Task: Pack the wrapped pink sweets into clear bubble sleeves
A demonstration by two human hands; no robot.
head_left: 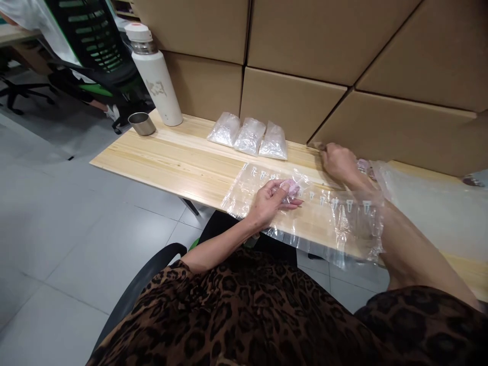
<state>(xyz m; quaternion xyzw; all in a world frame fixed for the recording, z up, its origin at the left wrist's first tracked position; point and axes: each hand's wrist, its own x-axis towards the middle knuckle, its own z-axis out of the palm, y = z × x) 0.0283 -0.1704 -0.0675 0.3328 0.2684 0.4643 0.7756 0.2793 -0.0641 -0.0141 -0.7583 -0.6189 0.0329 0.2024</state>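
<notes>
My left hand (pixel 267 203) is closed around a small pale pink item (pixel 292 189) wrapped in crinkled clear plastic; its exact kind does not show. Beneath that hand spreads a row of flat clear plastic bags (pixel 356 223), with small white printed marks along the upper part, hanging over the table's front edge. My right hand (pixel 339 161) reaches to the back of the table beside the cardboard boxes. Its fingers are pinched together, and what they hold is too small to make out. More pink items (pixel 364 166) lie just right of the right wrist.
Three filled clear packets (pixel 249 136) line the back of the wooden table (pixel 171 162). A white bottle (pixel 158 81) and a metal cup (pixel 142 124) stand at its left end. Stacked cardboard boxes (pixel 293 96) form a wall behind. A person sits on a chair (pixel 91 46) at far left.
</notes>
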